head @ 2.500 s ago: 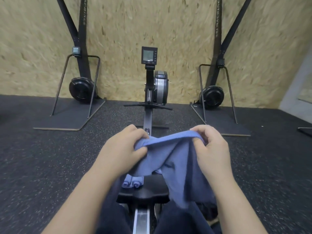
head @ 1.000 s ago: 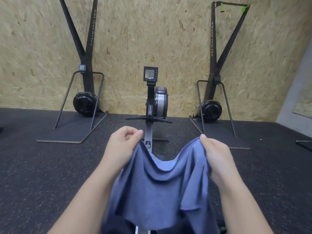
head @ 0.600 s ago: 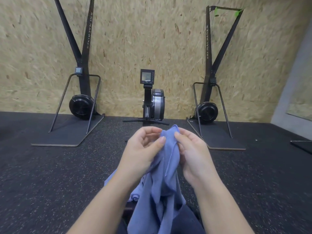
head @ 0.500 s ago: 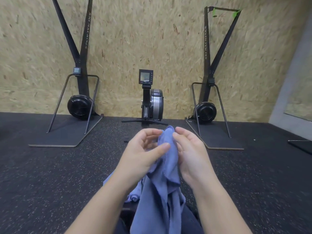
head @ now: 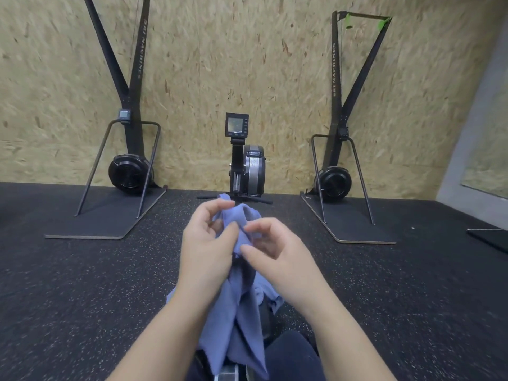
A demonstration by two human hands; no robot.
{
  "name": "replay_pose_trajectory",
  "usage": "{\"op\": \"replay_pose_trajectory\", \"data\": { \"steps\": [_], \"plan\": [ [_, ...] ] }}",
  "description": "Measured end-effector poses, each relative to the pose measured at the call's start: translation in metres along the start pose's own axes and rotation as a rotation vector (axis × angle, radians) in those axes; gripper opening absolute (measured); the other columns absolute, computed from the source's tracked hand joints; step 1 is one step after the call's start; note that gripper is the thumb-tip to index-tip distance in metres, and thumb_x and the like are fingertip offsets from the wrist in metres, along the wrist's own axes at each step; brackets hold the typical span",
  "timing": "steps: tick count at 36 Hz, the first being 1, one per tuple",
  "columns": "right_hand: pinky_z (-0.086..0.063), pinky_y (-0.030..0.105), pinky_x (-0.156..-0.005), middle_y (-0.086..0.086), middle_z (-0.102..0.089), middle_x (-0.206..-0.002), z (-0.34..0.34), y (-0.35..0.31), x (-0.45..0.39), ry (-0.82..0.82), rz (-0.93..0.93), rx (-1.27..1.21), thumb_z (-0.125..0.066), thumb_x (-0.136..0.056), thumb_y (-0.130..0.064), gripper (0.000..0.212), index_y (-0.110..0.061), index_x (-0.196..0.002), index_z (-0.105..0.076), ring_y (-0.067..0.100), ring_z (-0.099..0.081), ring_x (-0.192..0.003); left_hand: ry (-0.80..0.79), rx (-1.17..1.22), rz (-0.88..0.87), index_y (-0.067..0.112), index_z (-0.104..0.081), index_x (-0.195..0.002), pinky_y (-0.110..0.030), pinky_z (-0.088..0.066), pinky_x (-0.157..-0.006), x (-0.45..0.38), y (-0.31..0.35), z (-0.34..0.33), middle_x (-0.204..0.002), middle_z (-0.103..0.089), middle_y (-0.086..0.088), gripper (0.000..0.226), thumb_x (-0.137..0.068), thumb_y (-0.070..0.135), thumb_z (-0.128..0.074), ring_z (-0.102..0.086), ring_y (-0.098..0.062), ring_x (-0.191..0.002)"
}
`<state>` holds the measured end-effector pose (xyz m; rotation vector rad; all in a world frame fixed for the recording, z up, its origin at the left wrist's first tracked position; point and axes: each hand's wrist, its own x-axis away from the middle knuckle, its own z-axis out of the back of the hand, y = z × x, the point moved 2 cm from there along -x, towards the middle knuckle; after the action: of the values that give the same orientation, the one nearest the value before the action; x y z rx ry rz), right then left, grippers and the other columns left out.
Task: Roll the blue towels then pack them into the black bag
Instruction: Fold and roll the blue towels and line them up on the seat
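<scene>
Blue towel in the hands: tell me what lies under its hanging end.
Under the blue towel show more blue cloth, a dark trouser leg and part of a metal rail. Anything else there is covered.

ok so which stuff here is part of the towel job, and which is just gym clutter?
Job:
- towel, hanging bunched from both hands
- left hand, gripping its top
- right hand, pinching it
- black bag: not in view

Clutter:
- rower, straight ahead
- left ski machine
- right ski machine
- floor
</scene>
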<state>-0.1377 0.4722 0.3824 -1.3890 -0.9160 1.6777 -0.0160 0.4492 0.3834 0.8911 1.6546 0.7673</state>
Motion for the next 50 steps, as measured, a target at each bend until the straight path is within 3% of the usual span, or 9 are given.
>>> {"op": "replay_pose_trajectory", "data": {
  "steps": [3,7,10,16,20,26,42,46,50],
  "plan": [
    [-0.051,0.02,-0.082,-0.008,-0.067,-0.106,-0.003,0.002,0.0,-0.021,0.003,-0.036,-0.07,-0.081,0.001,0.034,-0.021,-0.104,-0.06,0.004,-0.065,-0.097,0.014,0.118,0.007,0.02,-0.061,-0.095,-0.019,-0.047,-0.061,0.001,0.007,0.0,-0.084,-0.066,0.01,0.032,-0.092,-0.01,-0.048,-0.057,-0.002,-0.065],
    [-0.051,0.017,-0.071,-0.002,-0.073,-0.089,0.003,-0.004,-0.003,0.148,0.038,-0.05,-0.059,-0.089,0.003,0.019,-0.011,-0.1,-0.064,0.004,-0.067,-0.08,-0.094,0.201,0.004,0.013,-0.062,-0.09,-0.015,-0.052,-0.07,0.003,0.009,-0.005,-0.115,-0.064,0.016,0.033,-0.09,-0.016,-0.045,-0.068,-0.003,-0.091],
    [-0.044,0.017,-0.055,0.0,-0.068,-0.069,0.006,-0.002,-0.004,0.227,-0.001,-0.048,-0.061,-0.091,-0.006,0.006,-0.008,-0.086,-0.063,0.006,-0.059,-0.063,-0.206,-0.018,-0.119,0.019,-0.065,-0.091,-0.014,-0.049,-0.079,0.005,0.009,-0.008,-0.125,-0.059,0.013,0.032,-0.085,-0.012,-0.059,-0.065,-0.001,-0.101],
    [-0.034,0.015,-0.048,-0.013,-0.051,-0.048,0.007,0.0,-0.003,0.269,-0.055,0.026,-0.056,-0.095,-0.015,0.027,-0.014,-0.068,-0.049,-0.002,-0.042,-0.048,-0.296,-0.377,-0.313,0.038,-0.064,-0.098,-0.012,-0.045,-0.085,0.006,0.006,-0.009,-0.109,-0.061,0.019,0.044,-0.083,-0.003,-0.058,-0.059,0.002,-0.105],
    [-0.035,0.017,-0.056,-0.014,-0.051,-0.058,0.009,0.001,-0.004,0.246,-0.054,0.231,-0.052,-0.097,-0.021,0.022,-0.02,-0.076,-0.053,-0.004,-0.043,-0.054,-0.28,-0.574,-0.404,0.028,-0.07,-0.101,-0.021,-0.046,-0.084,0.004,0.004,-0.007,-0.096,-0.063,0.018,0.028,-0.08,0.015,-0.057,-0.059,-0.004,-0.095],
    [-0.042,0.015,-0.069,-0.014,-0.065,-0.081,0.009,-0.003,-0.001,0.154,-0.076,0.292,-0.047,-0.099,-0.018,0.02,-0.024,-0.091,-0.063,-0.008,-0.054,-0.071,-0.238,-0.662,-0.432,0.025,-0.069,-0.082,-0.005,-0.034,-0.075,0.002,0.004,-0.003,-0.081,-0.061,0.019,0.009,-0.079,0.022,-0.06,-0.05,0.001,-0.087],
    [-0.041,0.015,-0.074,-0.015,-0.067,-0.09,0.015,-0.005,0.0,0.144,-0.093,0.435,-0.051,-0.097,-0.019,0.023,-0.026,-0.093,-0.072,-0.002,-0.057,-0.084,-0.354,-0.784,-0.39,0.033,-0.061,-0.086,-0.012,-0.035,-0.065,0.001,0.01,0.0,-0.091,-0.05,0.018,0.022,-0.083,0.013,-0.07,-0.052,0.002,-0.079],
    [-0.043,0.028,-0.073,-0.005,-0.07,-0.082,0.014,0.001,0.0,0.109,-0.143,0.297,-0.05,-0.098,-0.017,0.026,-0.015,-0.088,-0.073,0.005,-0.057,-0.077,-0.353,-0.776,-0.337,0.025,-0.069,-0.075,-0.009,-0.034,-0.068,0.002,0.013,-0.002,-0.08,-0.053,0.015,0.015,-0.08,0.011,-0.073,-0.052,0.001,-0.081],
    [-0.051,0.04,-0.085,0.0,-0.074,-0.093,0.016,0.006,0.0,0.058,-0.224,0.178,-0.047,-0.099,-0.018,0.026,-0.019,-0.094,-0.073,0.018,-0.068,-0.093,-0.334,-0.746,-0.282,0.029,-0.063,-0.069,-0.011,-0.034,-0.065,0.001,0.015,-0.001,-0.074,-0.056,0.014,0.019,-0.077,0.016,-0.075,-0.05,0.002,-0.071]
  ]
}}
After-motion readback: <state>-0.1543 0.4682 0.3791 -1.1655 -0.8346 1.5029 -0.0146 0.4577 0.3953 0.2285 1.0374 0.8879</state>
